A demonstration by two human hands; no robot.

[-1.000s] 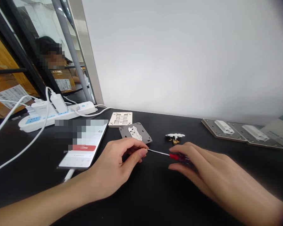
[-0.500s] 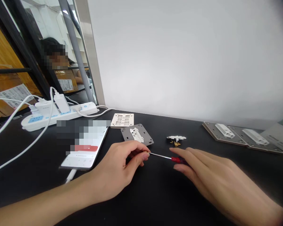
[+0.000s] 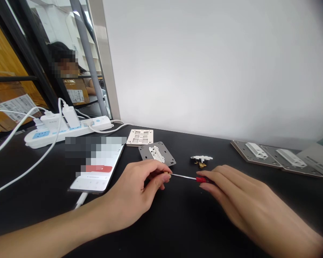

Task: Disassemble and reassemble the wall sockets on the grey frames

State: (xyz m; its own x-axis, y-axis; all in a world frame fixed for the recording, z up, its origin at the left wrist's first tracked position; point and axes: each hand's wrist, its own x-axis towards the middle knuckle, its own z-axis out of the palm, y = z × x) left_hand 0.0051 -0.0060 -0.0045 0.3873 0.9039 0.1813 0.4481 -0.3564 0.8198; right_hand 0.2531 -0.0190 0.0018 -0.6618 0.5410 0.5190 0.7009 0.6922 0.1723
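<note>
My right hand [image 3: 237,197] is closed on the red handle of a screwdriver [image 3: 185,176], whose metal shaft points left. The shaft's tip meets a small brass-coloured piece [image 3: 167,173] pinched between the thumb and forefinger of my left hand [image 3: 142,190]; my fingers hide most of that piece. Just behind my left hand lies a grey switch plate [image 3: 165,152] with a white insert on it. Beyond the screwdriver rest a white plastic part [image 3: 201,158] and small brass pieces [image 3: 201,165].
A cream frame [image 3: 140,137] lies farther back. Grey panels with white rockers [image 3: 271,157] are at the right, beside a box. At left stand a phone [image 3: 97,175], a power strip [image 3: 70,132] and white cables. A person is visible behind the rack.
My right hand's fingers have shifted slightly on the screwdriver handle, uncovering more red. My left hand keeps its pinch, almost unmoved.
</note>
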